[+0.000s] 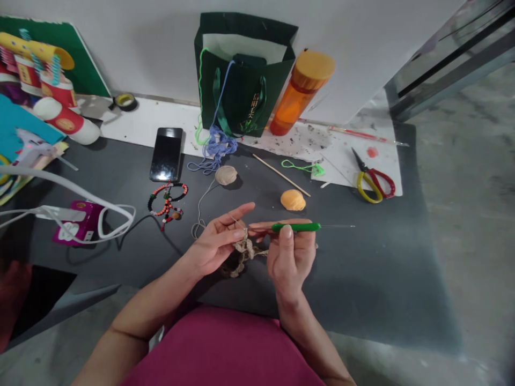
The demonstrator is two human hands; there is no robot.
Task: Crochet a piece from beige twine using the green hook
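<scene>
Right hand [290,260] gripped a green-handled hook [300,227]; left hand [213,246] pinched beige crochet work [244,248] toward the desk's [374,279] front edge. Near the back edge stood a dark green bag [241,96], its gold lettering [254,110] too small to read surely.

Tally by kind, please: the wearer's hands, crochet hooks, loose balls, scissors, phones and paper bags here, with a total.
Hands: 2, left hand and right hand
Crochet hook: 1
Loose balls: 2, beige yarn ball and yellow ball
Scissors: 1
Smartphone: 1
Paper bag: 1
Total: 8
</scene>
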